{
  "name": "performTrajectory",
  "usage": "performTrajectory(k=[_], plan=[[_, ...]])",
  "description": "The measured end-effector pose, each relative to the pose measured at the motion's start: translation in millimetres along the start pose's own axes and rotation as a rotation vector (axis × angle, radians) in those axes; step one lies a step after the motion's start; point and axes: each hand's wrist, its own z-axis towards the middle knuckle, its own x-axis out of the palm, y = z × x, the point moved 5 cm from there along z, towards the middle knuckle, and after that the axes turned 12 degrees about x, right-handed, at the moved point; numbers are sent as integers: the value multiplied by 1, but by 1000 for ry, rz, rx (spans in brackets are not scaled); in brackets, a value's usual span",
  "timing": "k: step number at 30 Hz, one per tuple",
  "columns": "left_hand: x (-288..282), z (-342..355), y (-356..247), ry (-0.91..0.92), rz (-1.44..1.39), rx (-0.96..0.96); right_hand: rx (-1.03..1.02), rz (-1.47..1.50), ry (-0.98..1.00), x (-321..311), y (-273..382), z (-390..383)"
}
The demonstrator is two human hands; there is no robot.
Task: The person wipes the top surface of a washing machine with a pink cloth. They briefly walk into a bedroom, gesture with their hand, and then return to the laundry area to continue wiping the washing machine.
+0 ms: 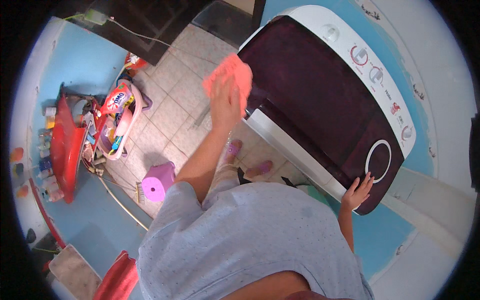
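A coral-coloured cloth (234, 64) is in my left hand (226, 107), whose fingers lie over it. Cloth and hand are at the left end of a twin-tub washing machine with a dark, glossy lid (310, 85); whether the cloth touches the machine I cannot tell. My right hand (358, 192) rests with fingers spread on the lid's near right corner, just below a white ring (378, 161). Along the machine's far side runs a white control panel (345, 42) with several knobs.
Purple stool (157, 182) and a brush (139, 192) stand on the tiled floor (167, 107) at left. Beyond them, a pink rack (132, 112) holds bottles and a detergent bag (118, 98). A red shelf (67, 145) is on the blue wall. My feet wear pink sandals (260, 169).
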Motion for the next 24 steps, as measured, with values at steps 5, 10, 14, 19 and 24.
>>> performTrajectory(k=[5, 10, 14, 19, 24], plan=[[21, 21, 87, -134, -1026, -818, 9, -40, -2, 2, -2, 1], [28, -46, 78, -281, -1077, -1115, 18, -42, -10, 2, -2, 0], [14, -54, 78, -154, -854, -944, 30, -61, 3, 2, -2, -1], [12, 50, 102, 345, -559, -496, 8, -38, -16, 1, -1, -1], [66, 137, 94, 612, -651, -470, 7, -107, -47, 2, -2, -2]])
